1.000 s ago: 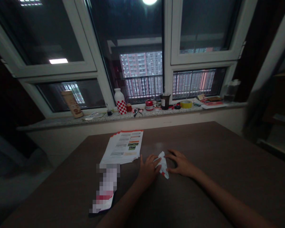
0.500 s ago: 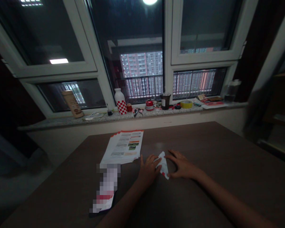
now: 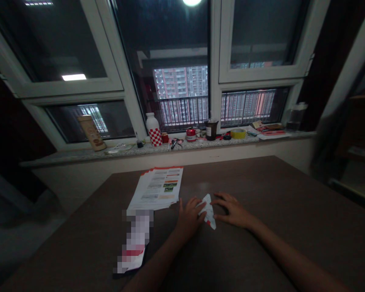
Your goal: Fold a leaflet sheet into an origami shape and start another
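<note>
On the dark brown table lies a small white folded paper [image 3: 209,208], narrow and pointed, with a red patch near its lower end. My left hand [image 3: 190,217] holds it down from the left, its thumb and a fingertip on the paper. At the paper's right edge is my right hand [image 3: 232,210], thumb and fingers apart in a C shape. Its fingertips are at or very near the edge; whether they touch is too fine to tell.
A fanned stack of printed sheets [image 3: 158,188] lies left of my hands. Nearer me is a pixelated phone-like object [image 3: 135,243]. Along the windowsill stand a tan tumbler [image 3: 91,133], a checkered bottle [image 3: 154,132], a dark cup [image 3: 211,130] and yellow tape [image 3: 238,134].
My right thumb has shifted slightly up along the paper's right edge. The left hand and the paper have hardly moved.
</note>
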A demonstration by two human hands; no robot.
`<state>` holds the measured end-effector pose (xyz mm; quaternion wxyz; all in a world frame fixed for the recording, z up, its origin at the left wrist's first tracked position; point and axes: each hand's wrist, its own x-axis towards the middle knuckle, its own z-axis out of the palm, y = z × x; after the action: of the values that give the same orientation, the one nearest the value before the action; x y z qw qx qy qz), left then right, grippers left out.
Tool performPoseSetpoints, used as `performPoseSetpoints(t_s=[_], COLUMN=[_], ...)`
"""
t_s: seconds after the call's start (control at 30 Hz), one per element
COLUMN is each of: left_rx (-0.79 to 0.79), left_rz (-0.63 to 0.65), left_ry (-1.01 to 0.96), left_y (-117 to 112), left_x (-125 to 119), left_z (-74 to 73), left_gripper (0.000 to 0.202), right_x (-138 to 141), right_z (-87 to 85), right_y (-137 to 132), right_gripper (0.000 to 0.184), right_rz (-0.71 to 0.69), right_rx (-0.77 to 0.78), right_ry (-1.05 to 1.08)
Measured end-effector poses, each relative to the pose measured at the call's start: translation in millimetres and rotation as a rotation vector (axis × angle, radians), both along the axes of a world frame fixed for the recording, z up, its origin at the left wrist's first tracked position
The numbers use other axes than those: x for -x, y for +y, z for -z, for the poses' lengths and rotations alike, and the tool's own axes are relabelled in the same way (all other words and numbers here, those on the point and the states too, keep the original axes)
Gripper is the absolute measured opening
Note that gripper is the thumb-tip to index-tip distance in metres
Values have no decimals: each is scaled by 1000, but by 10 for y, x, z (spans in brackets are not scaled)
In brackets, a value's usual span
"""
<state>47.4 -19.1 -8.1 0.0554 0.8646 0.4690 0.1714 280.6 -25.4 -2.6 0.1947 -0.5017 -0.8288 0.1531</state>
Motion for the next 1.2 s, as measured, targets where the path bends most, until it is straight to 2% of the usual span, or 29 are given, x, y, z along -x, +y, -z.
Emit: performPoseSetpoints(t_s=[0.2, 0.57, 0.73, 0.8, 0.93, 0.97, 1.2], left_rx=[-5, -18, -29, -27, -6, 0, 0], left_rz=[-3, -10, -8, -11, -10, -11, -3], left_ry=[-1, 24, 15, 16, 33, 35, 9], left_y=[-11, -4, 7, 13, 23, 26, 45], left_x=[-2, 0, 3, 3, 4, 5, 10], left_z=[-11, 7, 30, 35, 31, 30, 54], left_gripper=[36, 37, 36, 36, 38, 38, 37], right_x=[67, 43, 11, -12, -48, -50, -14], right_z=[26, 22, 21, 37, 89, 100, 100], right_y=[6, -15, -24, -7, 43, 54, 89], right_gripper=[54, 88, 91, 83, 37, 31, 30], right_rz=[62, -2, -34, -37, -7, 1, 30], right_rx=[-66, -4, -15, -26, -23, -20, -27], right_ry=[1, -28, -12, 35, 168, 183, 121])
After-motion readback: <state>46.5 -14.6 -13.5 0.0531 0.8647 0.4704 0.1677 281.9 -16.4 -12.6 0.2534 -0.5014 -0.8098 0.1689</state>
